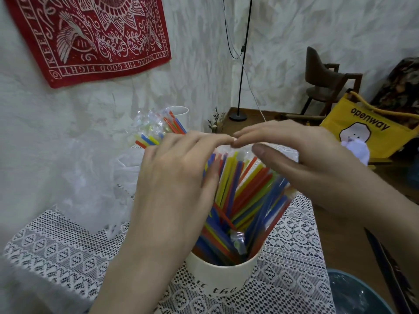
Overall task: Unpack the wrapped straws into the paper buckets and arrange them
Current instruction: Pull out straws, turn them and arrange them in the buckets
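A white paper bucket (221, 277) stands on the lace tablecloth (56, 243), and everything else is placed from it. A thick bundle of coloured straws (244, 189) in clear wrappers stands in the bucket, fanning upward and leaning away from the camera. Both hands arch over the tops of these straws, directly above the bucket. The left hand (179, 177) comes in from the bucket's left, fingers stretched over the straw tips, its thumb lying against the left flank of the bundle. The right hand (301, 155) comes in from the bucket's right, fingers extended, thumb pointing toward the bundle. The two sets of fingertips meet above the straw tops, where a bit of clear wrapper shows; whether either hand is pinching that wrapper I cannot tell.

Beyond the bucket, toward the wall, a second white bucket (180, 115) stands, and more wrapped straws (156, 129) show in front of it, partly hidden by the left hand. To the bucket's far right sits a yellow bag (367, 130).
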